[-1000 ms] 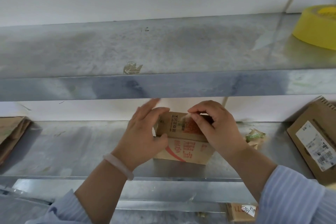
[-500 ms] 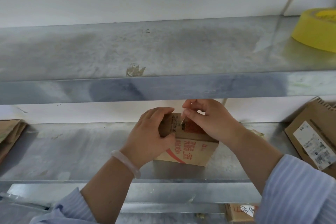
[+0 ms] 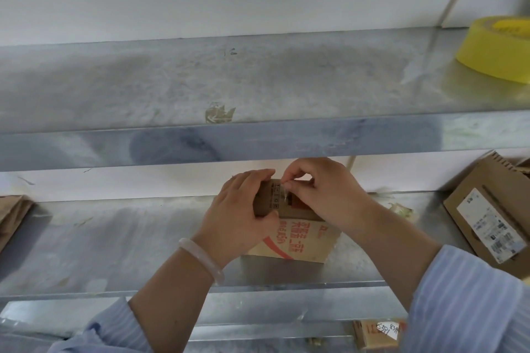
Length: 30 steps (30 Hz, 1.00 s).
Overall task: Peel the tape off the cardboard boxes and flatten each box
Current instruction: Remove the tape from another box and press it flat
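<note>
A small brown cardboard box (image 3: 304,241) with red print stands on the middle metal shelf (image 3: 114,238). My left hand (image 3: 241,215) grips its left top corner, fingers curled over the top and thumb on the front. My right hand (image 3: 324,192) pinches a strip of clear tape (image 3: 284,190) at the top of the box between thumb and forefinger. The strip is lifted off the box top. The far side of the box is hidden behind my hands.
A yellow tape roll (image 3: 499,49) lies on the upper shelf at right. A brown box with a white label (image 3: 493,215) leans at the right of the middle shelf. Flattened cardboard (image 3: 14,215) lies at the left. Another box (image 3: 378,332) sits on the lower shelf.
My left hand has closed round the box's left corner. My right hand has risen from the box top while pinching the tape, which peels up with it.
</note>
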Tool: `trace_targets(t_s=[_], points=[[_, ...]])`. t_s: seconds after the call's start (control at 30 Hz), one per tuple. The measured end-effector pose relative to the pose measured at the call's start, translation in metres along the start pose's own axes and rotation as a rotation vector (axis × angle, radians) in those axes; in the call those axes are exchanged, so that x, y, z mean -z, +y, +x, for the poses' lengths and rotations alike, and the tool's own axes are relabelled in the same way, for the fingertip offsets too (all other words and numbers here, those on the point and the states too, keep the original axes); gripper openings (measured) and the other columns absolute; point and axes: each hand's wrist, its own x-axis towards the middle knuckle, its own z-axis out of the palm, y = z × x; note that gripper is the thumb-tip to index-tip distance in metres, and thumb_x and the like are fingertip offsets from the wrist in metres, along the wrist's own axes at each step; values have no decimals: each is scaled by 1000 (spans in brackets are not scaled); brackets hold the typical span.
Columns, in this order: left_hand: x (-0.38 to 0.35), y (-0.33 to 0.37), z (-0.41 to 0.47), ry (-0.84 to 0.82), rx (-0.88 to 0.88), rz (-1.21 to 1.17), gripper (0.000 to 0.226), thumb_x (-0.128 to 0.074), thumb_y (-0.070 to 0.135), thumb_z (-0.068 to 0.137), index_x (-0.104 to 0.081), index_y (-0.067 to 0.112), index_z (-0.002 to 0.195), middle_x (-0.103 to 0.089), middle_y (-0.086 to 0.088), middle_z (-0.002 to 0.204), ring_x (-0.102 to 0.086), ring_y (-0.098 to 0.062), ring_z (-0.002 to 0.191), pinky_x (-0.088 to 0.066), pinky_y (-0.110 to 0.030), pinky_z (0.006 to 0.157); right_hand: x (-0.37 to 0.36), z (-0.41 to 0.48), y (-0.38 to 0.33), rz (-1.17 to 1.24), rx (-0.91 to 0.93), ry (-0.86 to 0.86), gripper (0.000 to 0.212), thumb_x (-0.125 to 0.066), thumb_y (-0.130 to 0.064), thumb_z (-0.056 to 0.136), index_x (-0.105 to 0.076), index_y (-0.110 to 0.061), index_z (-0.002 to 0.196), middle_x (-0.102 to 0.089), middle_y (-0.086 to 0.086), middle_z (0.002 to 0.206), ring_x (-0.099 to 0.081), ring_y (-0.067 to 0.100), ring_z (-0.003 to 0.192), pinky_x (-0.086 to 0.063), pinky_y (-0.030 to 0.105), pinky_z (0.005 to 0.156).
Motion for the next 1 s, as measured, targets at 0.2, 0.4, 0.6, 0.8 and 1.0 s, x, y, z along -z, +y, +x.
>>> trace_targets(t_s=[0.2,0.4,0.6,0.8,1.0], points=[[-3,-2,3,5,5,19,66,-56,48,75,-35,42,137,-45,19,134,-31,5,112,-34,-23,98,-4,-5,-1,102,-9,147,18,-67,-35,89,-63,-47,76,-62,-31,88,-59,-10,79,-37,6,64],[-3,-1,3,-5,27,39,68,-52,53,74,-30,46,137,-44,20,134,-37,-3,119,-41,-33,101,1,4,-1,283,-214,69,11,-72,-35,85,-62,-38,89,-72,-21,75,-67,-5,69,-53,24,70],[0,1,3,-18,19,40,71,-50,53,70,-27,46,137,-43,22,133,-38,-4,121,-39,-32,102,12,11,-6,186,-241,-60,10,-80,-27,78,-72,-30,74,-72,-13,70,-69,6,71,-58,27,70],[2,0,5,-26,-4,35,69,-48,53,71,-32,44,138,-43,21,134,-36,-3,122,-34,-28,103,5,11,-9,-105,-167,-65,19,-79,-27,78,-63,-34,84,-64,-17,81,-62,1,76,-50,18,66],[4,-10,14,-47,-90,103,55,-52,51,84,-49,34,136,-44,18,131,-28,4,111,-24,-19,100,-7,2,-4,-370,-12,58,16,-62,-44,89,-64,-36,76,-57,-14,68,-55,5,68,-39,20,57]])
